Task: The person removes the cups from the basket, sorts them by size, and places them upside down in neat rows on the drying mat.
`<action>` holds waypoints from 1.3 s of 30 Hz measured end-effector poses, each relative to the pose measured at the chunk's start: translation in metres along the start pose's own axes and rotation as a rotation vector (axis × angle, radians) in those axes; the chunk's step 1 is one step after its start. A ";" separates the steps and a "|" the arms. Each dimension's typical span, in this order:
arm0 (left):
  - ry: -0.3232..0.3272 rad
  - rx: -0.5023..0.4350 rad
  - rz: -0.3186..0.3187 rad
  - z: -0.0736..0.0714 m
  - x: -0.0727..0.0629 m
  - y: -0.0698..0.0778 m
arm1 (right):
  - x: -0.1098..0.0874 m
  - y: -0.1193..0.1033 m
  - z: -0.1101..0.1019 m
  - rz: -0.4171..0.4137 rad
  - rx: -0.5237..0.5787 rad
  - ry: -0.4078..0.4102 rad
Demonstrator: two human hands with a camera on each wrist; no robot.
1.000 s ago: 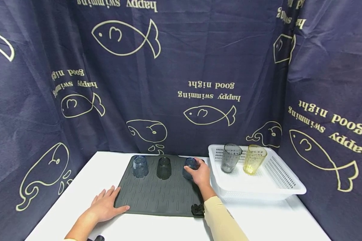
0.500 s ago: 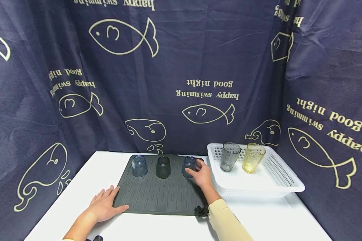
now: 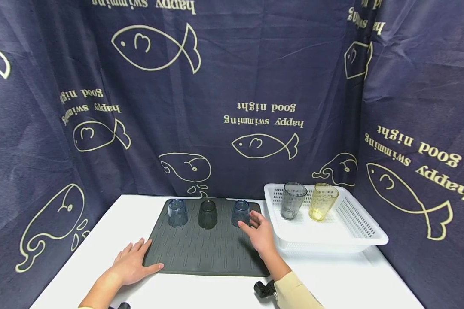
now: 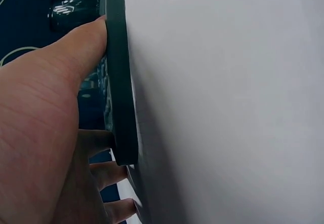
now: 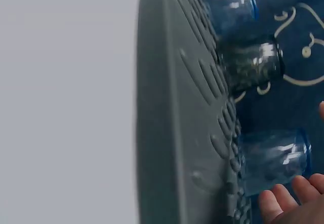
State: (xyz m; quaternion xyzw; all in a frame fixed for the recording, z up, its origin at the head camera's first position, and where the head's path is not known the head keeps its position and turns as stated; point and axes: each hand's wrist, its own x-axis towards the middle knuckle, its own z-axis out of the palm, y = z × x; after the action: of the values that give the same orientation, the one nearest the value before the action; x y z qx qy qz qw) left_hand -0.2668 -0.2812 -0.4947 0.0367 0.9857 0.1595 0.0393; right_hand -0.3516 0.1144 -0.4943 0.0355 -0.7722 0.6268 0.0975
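Note:
A dark grey ribbed mat (image 3: 205,255) lies on the white table. Along its far side stand a blue glass (image 3: 177,213) at left, a black-tinted glass (image 3: 208,214) in the middle and a second blue glass (image 3: 239,211) at right, all upside down with the narrow end up. My right hand (image 3: 262,236) is just beside the right-hand glass, fingers loosely spread; in the right wrist view its fingertips (image 5: 271,203) lie along that glass's side. My left hand (image 3: 132,262) rests flat at the mat's near left corner, thumb (image 4: 88,41) over its edge.
To the right of the mat stands a white perforated plastic basket (image 3: 332,240). Inside it are a grey glass (image 3: 293,201) and a yellow glass (image 3: 322,202), both rim up. A navy curtain (image 3: 216,86) printed with fish encloses the table at the back and sides.
My right hand has loosened from the right-hand blue glass and drawn slightly back toward me and to the right. The glass stays on the mat. My left hand keeps its place.

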 end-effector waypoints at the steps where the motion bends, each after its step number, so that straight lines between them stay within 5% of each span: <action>1: 0.001 0.003 0.002 0.001 0.000 -0.001 | -0.003 -0.002 0.000 -0.002 0.008 -0.011; 22: 0.007 -0.009 0.009 0.001 0.000 -0.001 | -0.064 -0.037 -0.049 -0.090 0.160 -0.141; 34: 0.007 -0.013 0.006 0.000 -0.001 -0.001 | -0.067 -0.042 -0.106 -0.289 0.185 -0.193; 39: 0.012 -0.016 0.006 0.001 -0.001 -0.001 | -0.061 -0.047 -0.127 -0.334 0.196 -0.154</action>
State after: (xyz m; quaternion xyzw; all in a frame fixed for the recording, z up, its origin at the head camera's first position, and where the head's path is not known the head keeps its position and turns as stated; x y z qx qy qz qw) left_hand -0.2662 -0.2823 -0.4957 0.0384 0.9845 0.1677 0.0332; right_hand -0.2705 0.2241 -0.4364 0.2202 -0.6960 0.6696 0.1367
